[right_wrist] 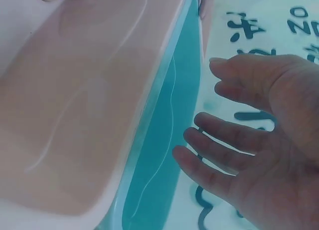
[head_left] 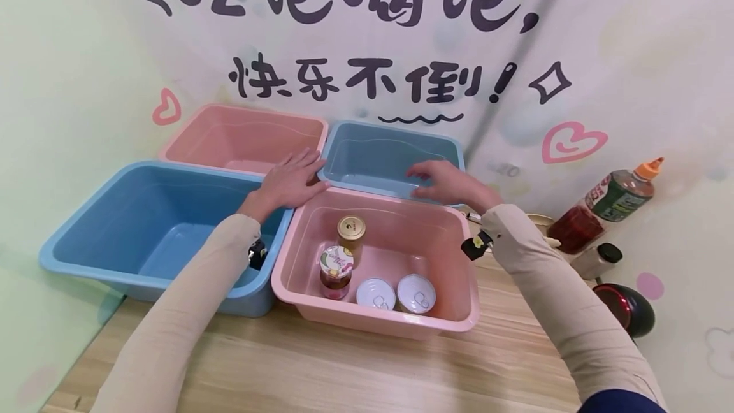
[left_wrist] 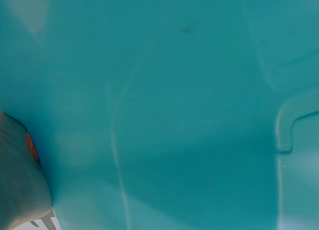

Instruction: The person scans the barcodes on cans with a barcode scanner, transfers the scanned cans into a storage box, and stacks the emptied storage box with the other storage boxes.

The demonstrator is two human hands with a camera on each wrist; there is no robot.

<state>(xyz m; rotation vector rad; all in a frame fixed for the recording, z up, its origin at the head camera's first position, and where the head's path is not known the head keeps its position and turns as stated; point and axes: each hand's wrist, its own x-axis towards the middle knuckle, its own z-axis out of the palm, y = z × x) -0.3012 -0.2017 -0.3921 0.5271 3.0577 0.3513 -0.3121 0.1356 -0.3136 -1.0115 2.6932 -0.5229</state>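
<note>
My left hand, fingers spread and nearly straight, rests on the rims where the bins meet. Under its thumb lies the back left corner of the front pink bin. My right hand hovers over the front edge of the small blue bin, holding nothing; the right wrist view shows its fingers loosely bent and apart. Inside the front pink bin stand a gold-lidded jar, a jar with a patterned lid and two pull-tab cans. Blue plastic fills most of the left wrist view.
A large blue bin stands at the left, with another pink bin behind it. At the right are an orange-capped sauce bottle, a black-lidded jar and a dark rounded object. A printed wall backs the wooden table.
</note>
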